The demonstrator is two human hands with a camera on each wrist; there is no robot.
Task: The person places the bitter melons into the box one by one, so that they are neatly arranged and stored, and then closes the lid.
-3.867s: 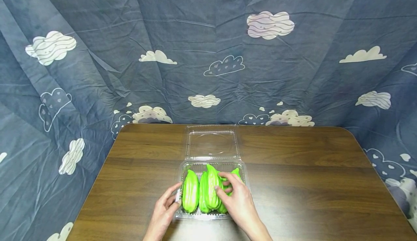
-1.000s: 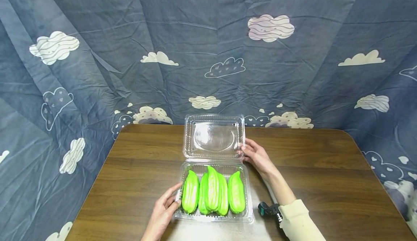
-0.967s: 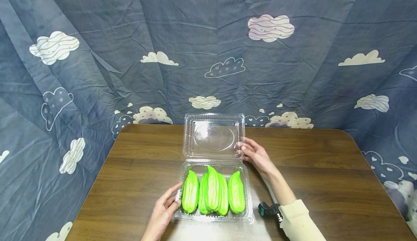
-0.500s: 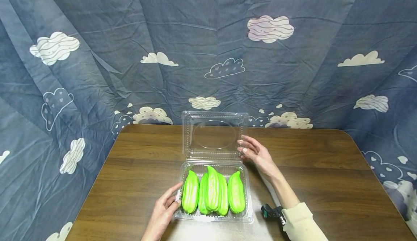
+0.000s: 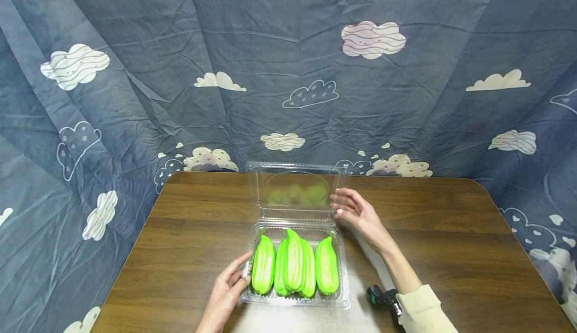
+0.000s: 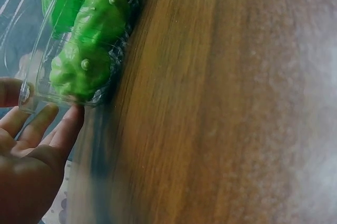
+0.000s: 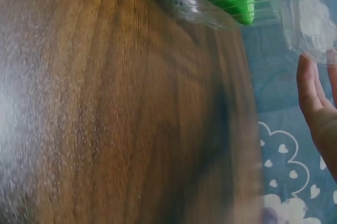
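Observation:
In the head view, a clear plastic clamshell container (image 5: 346,278) stands on the table with several bright green, ribbed, elongated vegetables (image 5: 326,265) side by side inside. Its hinged lid (image 5: 297,185) is raised at the back, tilted, with a faint green reflection in it. My left hand (image 5: 227,285) grips the left rim of the base; the left wrist view has the thumb at the rim and fingertips (image 6: 75,113) against the lower wall. My right hand (image 5: 362,220) holds the lid's right edge, its fingertips (image 7: 305,63) at a corner in the right wrist view.
The brown wooden table (image 5: 194,253) extends to both sides of the container. Behind it hangs a blue cloth (image 5: 252,117) with cloud prints. A black wrist device (image 5: 383,298) is strapped near my right sleeve (image 5: 423,308).
Earlier the lid lay flat on the table and my right hand was at the vegetables. Since then that hand has moved to the lid and swung it upward. My left hand has stayed put.

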